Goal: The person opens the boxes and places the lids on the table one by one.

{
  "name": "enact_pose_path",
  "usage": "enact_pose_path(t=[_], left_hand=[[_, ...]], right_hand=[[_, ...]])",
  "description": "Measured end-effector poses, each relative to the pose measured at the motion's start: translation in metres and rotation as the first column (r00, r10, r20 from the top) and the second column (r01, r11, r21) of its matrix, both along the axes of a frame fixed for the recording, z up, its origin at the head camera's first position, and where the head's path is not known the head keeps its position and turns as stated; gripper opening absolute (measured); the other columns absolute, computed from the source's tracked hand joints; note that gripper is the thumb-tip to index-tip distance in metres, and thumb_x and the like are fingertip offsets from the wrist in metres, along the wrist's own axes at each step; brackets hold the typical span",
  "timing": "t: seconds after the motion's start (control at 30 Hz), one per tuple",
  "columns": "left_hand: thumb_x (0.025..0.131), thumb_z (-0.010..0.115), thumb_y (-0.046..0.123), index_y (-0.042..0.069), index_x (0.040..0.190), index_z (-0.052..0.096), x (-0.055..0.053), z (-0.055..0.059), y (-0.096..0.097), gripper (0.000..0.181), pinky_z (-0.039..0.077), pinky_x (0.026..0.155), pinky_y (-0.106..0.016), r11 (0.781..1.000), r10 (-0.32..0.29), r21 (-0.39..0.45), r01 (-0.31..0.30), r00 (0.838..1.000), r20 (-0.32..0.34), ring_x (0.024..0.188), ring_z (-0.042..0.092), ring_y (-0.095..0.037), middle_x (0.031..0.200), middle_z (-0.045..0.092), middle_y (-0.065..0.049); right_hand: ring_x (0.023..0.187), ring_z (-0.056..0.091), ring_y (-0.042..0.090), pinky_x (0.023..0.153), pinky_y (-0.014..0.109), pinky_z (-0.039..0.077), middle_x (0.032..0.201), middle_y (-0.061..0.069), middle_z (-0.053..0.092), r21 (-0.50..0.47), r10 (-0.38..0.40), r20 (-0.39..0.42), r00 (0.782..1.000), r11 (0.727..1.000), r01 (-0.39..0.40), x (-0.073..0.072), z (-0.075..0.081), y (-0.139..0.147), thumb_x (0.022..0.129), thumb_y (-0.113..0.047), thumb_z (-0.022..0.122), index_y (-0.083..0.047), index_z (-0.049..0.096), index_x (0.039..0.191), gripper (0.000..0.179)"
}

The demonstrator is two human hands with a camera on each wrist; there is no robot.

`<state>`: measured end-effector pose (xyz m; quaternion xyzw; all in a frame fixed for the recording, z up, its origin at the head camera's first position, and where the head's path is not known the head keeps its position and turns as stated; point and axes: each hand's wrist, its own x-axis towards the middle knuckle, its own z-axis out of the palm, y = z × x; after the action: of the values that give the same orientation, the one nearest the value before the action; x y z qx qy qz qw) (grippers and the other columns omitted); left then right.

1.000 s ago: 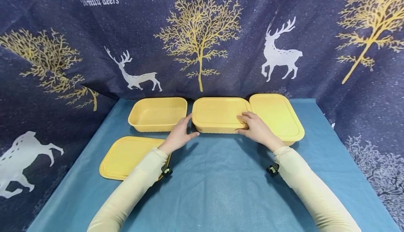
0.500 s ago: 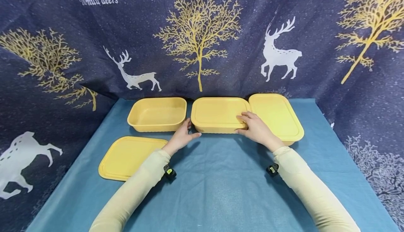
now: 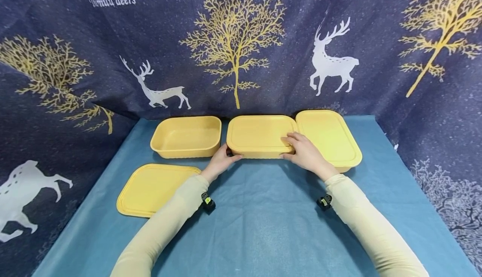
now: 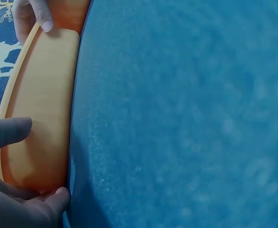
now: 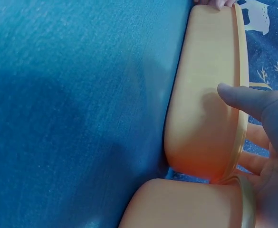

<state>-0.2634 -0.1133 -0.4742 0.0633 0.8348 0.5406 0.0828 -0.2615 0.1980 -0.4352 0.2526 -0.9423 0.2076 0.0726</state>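
Observation:
A yellow lidded food container [image 3: 257,132] stands at the back middle of the table, long side toward me. My left hand [image 3: 218,162] grips its left end, the thumb along the front wall and the fingers round the end, near the base in the left wrist view. At the other end, my right hand [image 3: 306,153] holds the front right corner, fingers over the lid and thumb against the front wall. Just left of it sits a lidless yellow container [image 3: 184,153]. A second lidded container [image 3: 329,137] stands close against the right side, turned lengthwise.
A loose yellow lid [image 3: 154,189] lies flat at the left, partly under my left forearm. Blue cloth [image 3: 260,218] covers the table. A dark curtain [image 3: 278,88] with deer and trees hangs right behind the containers.
My left hand has moved right, from the gap between the two containers onto the middle container's left end. The right hand has stayed at its corner. The view has shifted slightly.

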Motion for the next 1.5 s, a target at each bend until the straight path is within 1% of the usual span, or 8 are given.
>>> enact_pose_path(t=[0.2, 0.37, 0.47, 0.6, 0.7, 0.97, 1.23, 1.5], left_hand=[[0.095, 0.074, 0.029, 0.009, 0.142, 0.048, -0.001, -0.001, -0.002, 0.058, 0.052, 0.088, -0.04, 1.0, -0.013, -0.01, 0.013, 1.0, -0.009, 0.117, 0.057, -0.028, 0.131, 0.058, -0.013], [0.094, 0.074, 0.027, 0.008, 0.143, 0.048, 0.001, 0.0, -0.002, 0.058, 0.051, 0.094, -0.042, 1.0, -0.017, -0.018, 0.017, 1.0, -0.019, 0.121, 0.056, -0.028, 0.132, 0.058, -0.013], [0.094, 0.074, 0.027, 0.008, 0.142, 0.049, 0.0, 0.0, -0.002, 0.058, 0.051, 0.094, -0.042, 0.999, -0.018, -0.027, 0.018, 1.0, -0.021, 0.121, 0.057, -0.028, 0.132, 0.059, -0.013], [0.094, 0.075, 0.028, 0.008, 0.141, 0.05, 0.0, 0.0, -0.003, 0.057, 0.052, 0.092, -0.042, 0.999, -0.019, -0.032, 0.019, 1.0, -0.016, 0.119, 0.058, -0.028, 0.132, 0.06, -0.013], [0.094, 0.075, 0.029, 0.008, 0.141, 0.05, 0.0, 0.001, -0.004, 0.057, 0.052, 0.09, -0.041, 0.999, -0.021, -0.035, 0.02, 1.0, -0.016, 0.119, 0.058, -0.028, 0.132, 0.06, -0.013], [0.094, 0.074, 0.029, 0.008, 0.141, 0.051, 0.0, 0.001, -0.003, 0.057, 0.053, 0.089, -0.041, 0.999, -0.013, -0.039, 0.012, 1.0, -0.02, 0.118, 0.058, -0.028, 0.131, 0.06, -0.013], [0.094, 0.074, 0.029, 0.008, 0.14, 0.051, -0.001, 0.002, -0.002, 0.055, 0.053, 0.086, -0.039, 0.999, -0.005, -0.05, 0.004, 1.0, -0.017, 0.114, 0.059, -0.028, 0.13, 0.06, -0.013], [0.094, 0.074, 0.028, 0.007, 0.139, 0.052, -0.003, 0.002, -0.002, 0.055, 0.054, 0.088, -0.04, 0.998, 0.005, -0.06, -0.006, 1.0, -0.016, 0.114, 0.06, -0.028, 0.129, 0.06, -0.014]], right_hand=[[0.133, 0.044, 0.047, 0.111, 0.057, 0.034, 0.143, 0.028, 0.049, 0.008, -0.007, 0.002, 1.0, 1.0, 0.007, -0.001, 0.0, -0.001, 0.088, -0.031, 0.08, 0.003, 0.058, 0.139, 0.065], [0.139, 0.035, 0.051, 0.114, 0.059, 0.028, 0.144, 0.03, 0.048, 0.002, -0.028, 0.018, 0.999, 1.0, 0.028, 0.002, 0.0, -0.006, 0.089, -0.03, 0.079, 0.005, 0.057, 0.138, 0.064], [0.141, 0.031, 0.051, 0.115, 0.058, 0.027, 0.144, 0.031, 0.048, -0.01, -0.042, 0.029, 0.999, 0.999, 0.042, 0.003, 0.0, -0.008, 0.089, -0.028, 0.079, 0.006, 0.058, 0.137, 0.063], [0.141, 0.034, 0.048, 0.115, 0.056, 0.029, 0.147, 0.029, 0.046, -0.015, -0.044, 0.044, 0.998, 0.999, 0.045, 0.003, 0.0, -0.01, 0.09, -0.027, 0.078, 0.008, 0.056, 0.138, 0.063], [0.14, 0.038, 0.045, 0.114, 0.055, 0.031, 0.149, 0.028, 0.045, -0.011, -0.04, 0.059, 0.997, 0.999, 0.041, 0.003, 0.001, -0.011, 0.091, -0.028, 0.077, 0.007, 0.055, 0.139, 0.063], [0.135, 0.046, 0.045, 0.109, 0.056, 0.038, 0.147, 0.029, 0.047, 0.034, -0.026, 0.048, 0.999, 0.999, 0.024, 0.0, 0.004, -0.011, 0.092, -0.029, 0.076, 0.004, 0.058, 0.139, 0.061], [0.132, 0.049, 0.045, 0.108, 0.056, 0.039, 0.145, 0.029, 0.049, 0.037, -0.024, 0.079, 0.997, 0.999, 0.021, -0.003, 0.01, -0.011, 0.09, -0.03, 0.077, 0.002, 0.06, 0.138, 0.06], [0.133, 0.048, 0.045, 0.109, 0.056, 0.038, 0.145, 0.028, 0.049, 0.027, -0.027, 0.104, 0.994, 0.999, 0.024, -0.003, 0.016, -0.01, 0.09, -0.031, 0.078, 0.002, 0.061, 0.137, 0.06]])
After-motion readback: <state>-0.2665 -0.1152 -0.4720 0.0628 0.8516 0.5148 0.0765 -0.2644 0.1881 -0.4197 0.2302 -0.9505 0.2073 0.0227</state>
